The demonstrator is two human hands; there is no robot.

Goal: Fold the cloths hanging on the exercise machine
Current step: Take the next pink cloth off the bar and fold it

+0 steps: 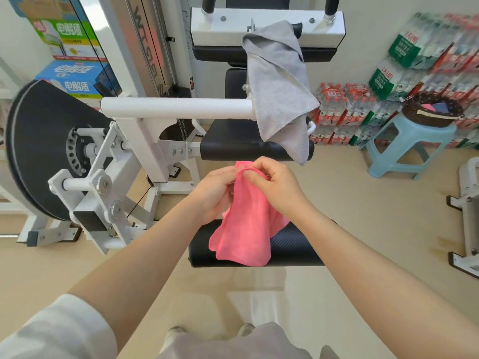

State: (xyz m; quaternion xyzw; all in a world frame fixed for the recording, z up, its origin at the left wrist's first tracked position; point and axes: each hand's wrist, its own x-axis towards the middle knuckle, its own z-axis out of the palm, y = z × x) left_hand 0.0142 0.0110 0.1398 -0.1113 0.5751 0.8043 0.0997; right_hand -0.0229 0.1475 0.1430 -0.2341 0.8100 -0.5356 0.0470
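Note:
A pink cloth [246, 229] hangs in the air in front of me, above the black roller pad [293, 247] of the exercise machine [145, 130]. My left hand [215, 193] and my right hand [277, 187] both pinch its top edge, close together. A grey cloth [280, 89] hangs draped over the machine's white bar and upper frame, behind and above my hands.
A light blue plastic stool [404, 149] at the right carries a dark woven basket [430, 112] with coloured cloths inside. Packs of bottled water [425, 63] are stacked along the right wall. Cardboard boxes [75, 79] stand at the left. Another white frame [469, 208] sits at the far right.

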